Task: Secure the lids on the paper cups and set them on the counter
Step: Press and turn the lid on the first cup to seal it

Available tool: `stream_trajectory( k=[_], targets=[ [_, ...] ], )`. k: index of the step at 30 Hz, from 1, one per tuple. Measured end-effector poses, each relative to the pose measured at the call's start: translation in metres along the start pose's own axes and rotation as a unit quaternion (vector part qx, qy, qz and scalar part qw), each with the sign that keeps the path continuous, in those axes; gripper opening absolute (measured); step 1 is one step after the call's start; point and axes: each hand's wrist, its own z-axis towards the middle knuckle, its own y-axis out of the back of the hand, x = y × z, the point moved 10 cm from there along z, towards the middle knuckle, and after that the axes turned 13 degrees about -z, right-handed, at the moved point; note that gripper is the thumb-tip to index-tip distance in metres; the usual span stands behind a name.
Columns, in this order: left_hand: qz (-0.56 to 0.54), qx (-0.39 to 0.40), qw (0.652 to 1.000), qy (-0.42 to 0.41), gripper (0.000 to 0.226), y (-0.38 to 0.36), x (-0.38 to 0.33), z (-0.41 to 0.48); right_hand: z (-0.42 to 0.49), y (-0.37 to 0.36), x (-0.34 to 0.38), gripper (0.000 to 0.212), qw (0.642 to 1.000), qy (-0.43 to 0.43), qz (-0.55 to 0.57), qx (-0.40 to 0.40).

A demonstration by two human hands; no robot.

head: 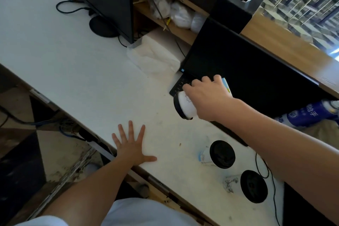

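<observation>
R hand [207, 95] grips a white paper cup w/ blue print [185, 105] from above. Its fingers [206, 80] are curled round the cup's body; the thumb is hidden. The cup is tipped nearly on its side, w/ its black plastic lid [176, 105] on and pointing away from the palm. The cup sits right at the near end of the black keyboard [180, 83]. Can't tell if it touches the white table [82, 60].

L hand [131, 147] lies flat, palm down, on the table. Its fingers [130, 128] are spread wide and hold nothing. It's well apart from the keyboard, by the table's near edge.

Two more paper cups stand on the table, nearer the person than the keyboard, both w/ black lids on. One is a white-and-blue cup [205, 158]. The other, a cup w/ grey scribble print [232, 183], is closer still to the person. They stand apart from each other and no hand touches either.

A black screen [238, 71] rises just behind the keyboard. A blue spray can [308, 115] lies on its side beyond the R forearm.
</observation>
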Motion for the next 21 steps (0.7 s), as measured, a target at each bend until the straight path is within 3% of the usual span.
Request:
stream_trajectory(
  k=[5, 7, 10, 16, 21],
  targets=[
    [0.007, 0.002, 1.0, 0.009, 0.141, -0.001, 0.002, 0.003, -0.015, -0.025, -0.02, 0.077, 0.972, -0.031, 0.231, -0.001],
    [0.011, -0.001, 1.0, 0.01, 0.14, -0.002, 0.002, 0.003, -0.022, -0.041, -0.015, 0.082, 0.92, -0.037, 0.39, 0.005],
    [0.013, -0.006, 1.0, 0.012, 0.139, -0.002, 0.003, 0.005, -0.028, -0.063, -0.002, 0.088, 0.81, -0.067, 0.582, -0.029],
    [0.014, -0.007, 1.0, 0.006, 0.136, -0.003, 0.002, 0.005, -0.031, -0.114, 0.047, 0.083, 0.626, -0.14, 0.761, -0.097],
    [0.013, 0.019, 0.999, 0.024, 0.135, 0.005, -0.002, 0.0, -0.034, -0.129, 0.06, 0.08, 0.554, -0.183, 0.803, -0.122]
  ],
)
